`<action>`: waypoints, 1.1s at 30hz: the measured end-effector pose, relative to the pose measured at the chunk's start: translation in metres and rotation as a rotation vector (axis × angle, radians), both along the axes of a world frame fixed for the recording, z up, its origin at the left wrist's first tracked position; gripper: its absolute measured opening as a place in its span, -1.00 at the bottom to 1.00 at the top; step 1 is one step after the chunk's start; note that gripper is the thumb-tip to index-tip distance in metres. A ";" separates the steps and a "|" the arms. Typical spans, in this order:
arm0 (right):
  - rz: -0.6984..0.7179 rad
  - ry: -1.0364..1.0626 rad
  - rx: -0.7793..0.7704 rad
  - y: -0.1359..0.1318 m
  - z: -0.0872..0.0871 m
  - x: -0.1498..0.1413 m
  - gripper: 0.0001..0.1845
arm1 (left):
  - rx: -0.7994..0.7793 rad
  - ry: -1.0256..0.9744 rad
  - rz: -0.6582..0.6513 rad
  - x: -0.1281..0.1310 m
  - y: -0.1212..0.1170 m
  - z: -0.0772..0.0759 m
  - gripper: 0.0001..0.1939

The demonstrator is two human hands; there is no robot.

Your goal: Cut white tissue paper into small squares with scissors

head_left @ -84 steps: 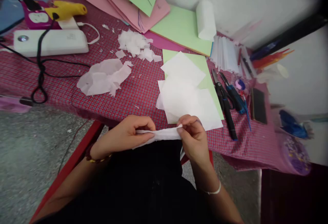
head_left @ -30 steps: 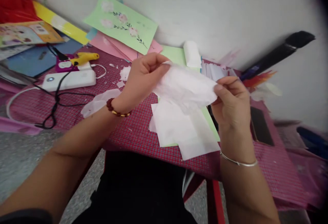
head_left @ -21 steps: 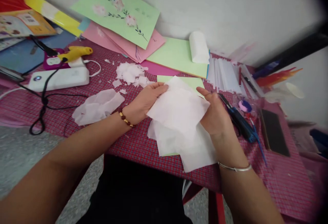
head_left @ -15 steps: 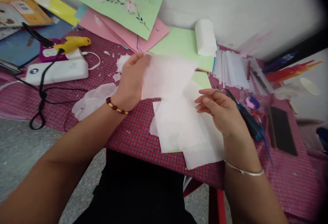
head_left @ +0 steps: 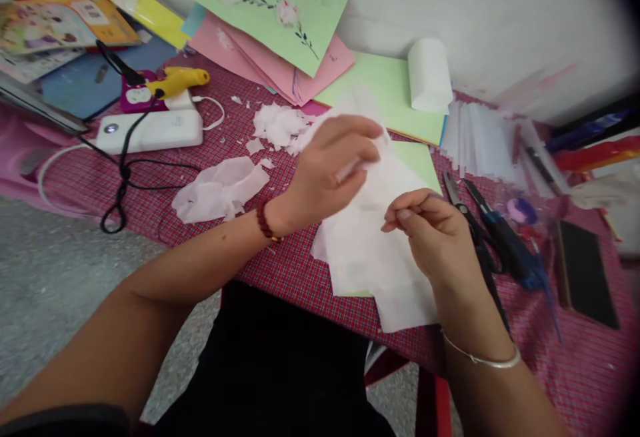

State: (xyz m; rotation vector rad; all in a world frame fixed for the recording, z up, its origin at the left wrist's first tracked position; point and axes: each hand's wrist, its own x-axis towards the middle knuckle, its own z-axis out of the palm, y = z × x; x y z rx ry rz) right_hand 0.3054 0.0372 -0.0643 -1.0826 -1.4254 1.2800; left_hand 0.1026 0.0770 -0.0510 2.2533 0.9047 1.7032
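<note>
The checked tablecloth carries overlapping white sheets reaching its near edge. Above them, the left hand curls, fingers parted; the right hand bunches its fingertips, any pinch unclear.

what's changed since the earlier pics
The sheet moved from the near table edge out over the paper pile. The right hand let go of it; whether the left hand grips it is unclear. Scraps, power bank and glue gun stayed put.

"So what's the room like?"
"Pretty basic: whitish wall with a faint pink smudge, table in red checked cloth, speckled grey floor. Light's kinda soft."
</note>
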 end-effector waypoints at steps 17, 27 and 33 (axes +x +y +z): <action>0.490 -0.773 0.423 -0.040 0.009 -0.043 -0.91 | -0.522 -0.097 0.045 0.012 0.014 -0.019 -0.88; 0.380 -0.711 0.320 -0.038 -0.004 -0.050 -0.88 | -0.651 -0.234 0.028 0.005 0.018 -0.011 -0.82; 0.115 -0.141 -0.253 -0.027 0.001 -0.026 -0.95 | -0.675 -0.329 -0.043 0.002 0.012 -0.001 -0.82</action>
